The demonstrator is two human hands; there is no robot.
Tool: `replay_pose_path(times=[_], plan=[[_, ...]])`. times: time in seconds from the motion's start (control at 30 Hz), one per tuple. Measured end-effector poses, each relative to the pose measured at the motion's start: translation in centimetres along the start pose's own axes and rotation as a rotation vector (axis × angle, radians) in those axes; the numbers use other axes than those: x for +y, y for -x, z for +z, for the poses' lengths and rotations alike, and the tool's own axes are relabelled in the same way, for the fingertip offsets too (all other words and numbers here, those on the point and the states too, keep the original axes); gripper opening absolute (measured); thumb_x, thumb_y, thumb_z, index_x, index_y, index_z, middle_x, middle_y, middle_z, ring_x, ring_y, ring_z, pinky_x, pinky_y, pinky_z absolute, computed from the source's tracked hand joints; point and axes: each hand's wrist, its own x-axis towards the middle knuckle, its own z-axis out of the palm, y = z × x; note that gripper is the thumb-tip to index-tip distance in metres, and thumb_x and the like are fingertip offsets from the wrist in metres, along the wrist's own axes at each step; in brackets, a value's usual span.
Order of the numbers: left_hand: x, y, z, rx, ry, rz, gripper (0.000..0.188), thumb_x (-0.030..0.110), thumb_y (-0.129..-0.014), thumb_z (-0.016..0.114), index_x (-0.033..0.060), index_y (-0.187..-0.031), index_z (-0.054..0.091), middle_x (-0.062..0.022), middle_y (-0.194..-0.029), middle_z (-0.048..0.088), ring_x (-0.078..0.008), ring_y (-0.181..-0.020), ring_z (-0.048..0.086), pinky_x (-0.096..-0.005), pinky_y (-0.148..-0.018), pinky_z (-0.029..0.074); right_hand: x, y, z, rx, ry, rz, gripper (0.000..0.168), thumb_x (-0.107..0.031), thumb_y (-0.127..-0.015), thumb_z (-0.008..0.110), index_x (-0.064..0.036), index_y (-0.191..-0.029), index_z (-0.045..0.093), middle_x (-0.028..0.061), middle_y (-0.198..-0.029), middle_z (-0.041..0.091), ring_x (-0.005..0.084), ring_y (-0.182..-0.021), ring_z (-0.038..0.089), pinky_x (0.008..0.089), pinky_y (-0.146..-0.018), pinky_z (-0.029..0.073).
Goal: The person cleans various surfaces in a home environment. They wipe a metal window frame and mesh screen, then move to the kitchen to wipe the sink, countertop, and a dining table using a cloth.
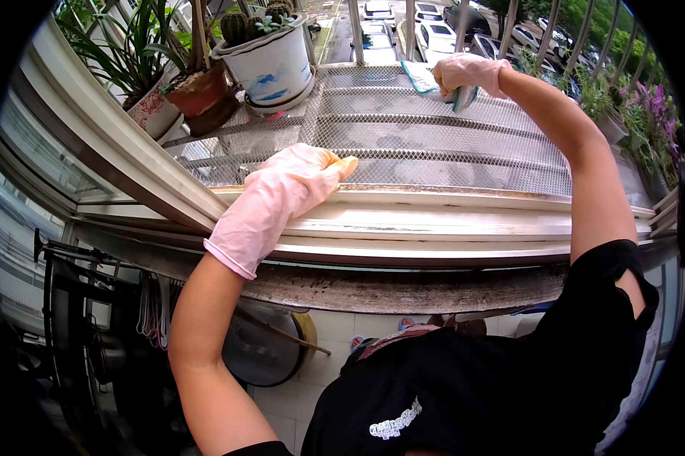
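My right hand (pixel 459 77), in a thin pink glove, grips a white cloth (pixel 419 78) with teal edging. It is at the far side of the metal mesh (pixel 388 137), beside the railing bars (pixel 410 28). My left hand (pixel 294 179) wears a pink glove with yellowish fingers. It lies over the outer edge of the white window frame (pixel 433 219), its fingers bent. Whether those fingers clasp the frame is hidden. Dark crossbars show through the mesh, and brown grime marks the frame's outer lip.
Left on the mesh stand a white pot (pixel 271 65) of cacti, a brown pot (pixel 200 91) and a patterned pot (pixel 157 108). Flowering plants (pixel 650 114) are at right. A worn ledge (pixel 405 288) runs below the frame; indoors are a round dark object (pixel 262 345) and a stick (pixel 302 339).
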Motion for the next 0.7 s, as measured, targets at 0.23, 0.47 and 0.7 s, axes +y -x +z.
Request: replay_pose_path(times=[0.23,0.47,0.7], plan=[[-0.2,-0.1,-0.1,0.02,-0.047,0.031,0.048,0.051,-0.088,0.053,0.0095,-0.109,0.067,-0.0115,-0.087,0.069,-0.0238,-0.081,0.065,-0.0321,-0.077,0.048,-0.6,1.6,-4.6,0.523,-1.081,-0.344,0.04,-0.005,-0.075,0.059,-0.016,-0.113,0.065,0.0102,-0.097,0.066,0.0214,-0.084,0.065,0.0306,-0.074,0.054],[0.1,-0.1,0.0,0.024,-0.039,0.043,0.049,0.051,-0.087,0.054,0.0096,-0.108,0.068,-0.0129,-0.088,0.069,-0.0263,-0.084,0.065,-0.0331,-0.078,0.048,-4.8,-2.3,-4.3,0.569,-1.162,-0.361,0.057,-0.014,-0.079,0.068,-0.018,-0.133,0.049,0.0111,-0.107,0.062,0.0252,-0.11,0.057,0.0333,-0.099,0.045],[0.0,0.1,0.0,0.035,-0.068,0.021,0.048,0.051,-0.087,0.056,0.0096,-0.107,0.068,-0.0121,-0.088,0.069,-0.0255,-0.084,0.065,-0.0327,-0.078,0.048,-13.8,-5.8,-0.8,0.248,-0.227,-0.386,0.045,-0.022,-0.094,0.054,-0.014,-0.138,0.046,0.0075,-0.139,0.045,0.0244,-0.117,0.052,0.0309,-0.097,0.044]])
